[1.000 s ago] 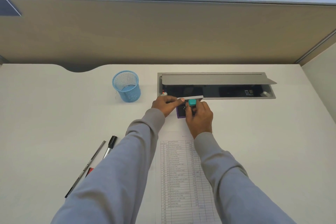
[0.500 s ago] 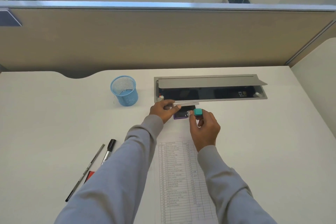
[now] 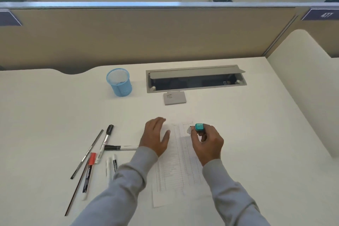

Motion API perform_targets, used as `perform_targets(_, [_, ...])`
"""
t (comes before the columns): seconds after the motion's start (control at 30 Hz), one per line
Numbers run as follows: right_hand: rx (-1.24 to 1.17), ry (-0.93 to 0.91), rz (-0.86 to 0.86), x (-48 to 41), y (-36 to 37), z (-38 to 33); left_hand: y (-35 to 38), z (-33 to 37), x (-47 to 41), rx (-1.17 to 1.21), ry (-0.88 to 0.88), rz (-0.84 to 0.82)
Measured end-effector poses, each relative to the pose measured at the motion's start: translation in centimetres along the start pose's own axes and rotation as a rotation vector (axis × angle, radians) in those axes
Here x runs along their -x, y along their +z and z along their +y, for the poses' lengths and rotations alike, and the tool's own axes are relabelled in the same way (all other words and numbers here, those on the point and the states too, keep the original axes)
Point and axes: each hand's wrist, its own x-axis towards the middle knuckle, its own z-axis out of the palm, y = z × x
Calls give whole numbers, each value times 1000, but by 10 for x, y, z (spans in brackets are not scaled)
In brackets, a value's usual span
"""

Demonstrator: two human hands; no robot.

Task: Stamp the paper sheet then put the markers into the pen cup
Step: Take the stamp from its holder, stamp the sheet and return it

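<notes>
- The paper sheet (image 3: 176,163), printed with a ruled table, lies flat on the white desk (image 3: 45,115) in our one view, the head camera, straight ahead of us and between our two forearms.
- Our left hand (image 3: 156,137) rests palm down on the sheet's left edge, its fingers straight and lying close together, gripping nothing.
- Our right hand (image 3: 207,143) is curled around the stamp (image 3: 199,127), a small piece with a teal top, which we pinch between thumb and fingertips over the upper right part of the sheet; we cannot tell whether its face touches the paper.
- A closed grey ink pad (image 3: 174,98) sits further back, just in front of the open cable tray (image 3: 196,79) set into the desk, well apart from both hands.
- The pen cup (image 3: 119,82), a blue mesh one, stands upright to the left of the tray, and we see nothing in it.
- The markers (image 3: 104,145) lie scattered left of the sheet: one with a black cap slanting up the desk, one crossways with its end by our left wrist, one with a red cap, and two smaller ones partly under our left sleeve (image 3: 128,174).
- Two thin dark sticks, possibly pencils, lie slanted among them.
</notes>
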Motion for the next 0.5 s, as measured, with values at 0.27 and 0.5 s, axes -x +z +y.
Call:
perform_targets(0.27, [45, 5, -24, 60, -36, 3, 9, -3, 111, -57, 104, 7])
perform_targets(0.5, [129, -2, -60, 116, -67, 8, 3, -3, 136, -120, 12, -70])
